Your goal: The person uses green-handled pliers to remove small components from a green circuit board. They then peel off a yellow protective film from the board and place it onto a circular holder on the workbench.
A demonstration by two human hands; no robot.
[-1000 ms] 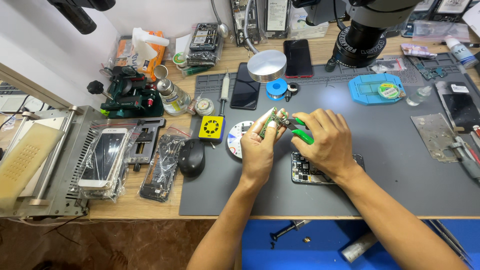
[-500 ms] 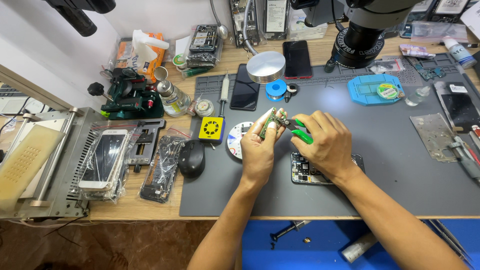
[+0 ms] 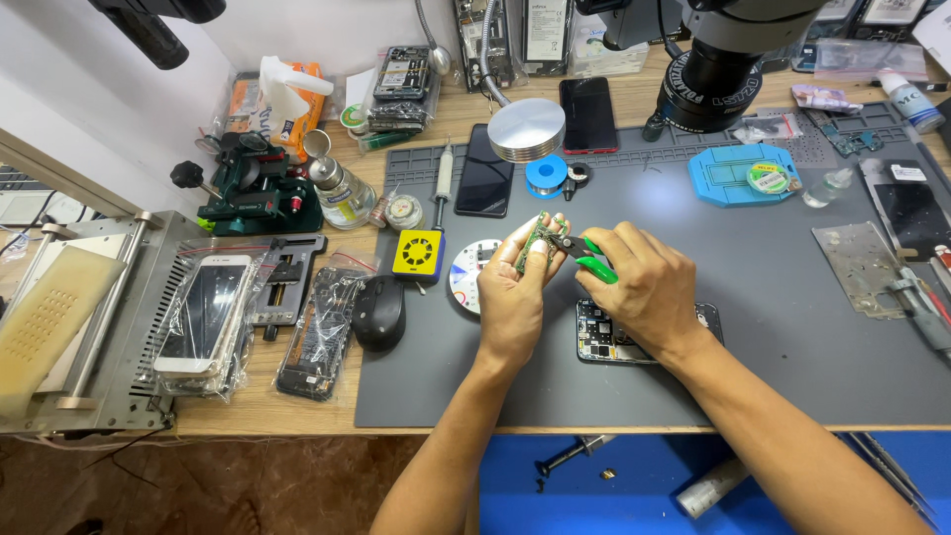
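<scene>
Your left hand point(image 3: 513, 297) pinches a small green circuit board point(image 3: 536, 241) by its edges, lifted above the grey work mat point(image 3: 792, 327) so its face tilts toward you. Your right hand point(image 3: 644, 287) is closed around green-handled cutters point(image 3: 590, 260), tips touching the board (whether they grip anything is too small to tell). The opened phone point(image 3: 606, 337) lies just below, under your right wrist.

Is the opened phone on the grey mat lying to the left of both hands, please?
No, the opened phone lies beneath the right hand, right of the left hand.
</scene>
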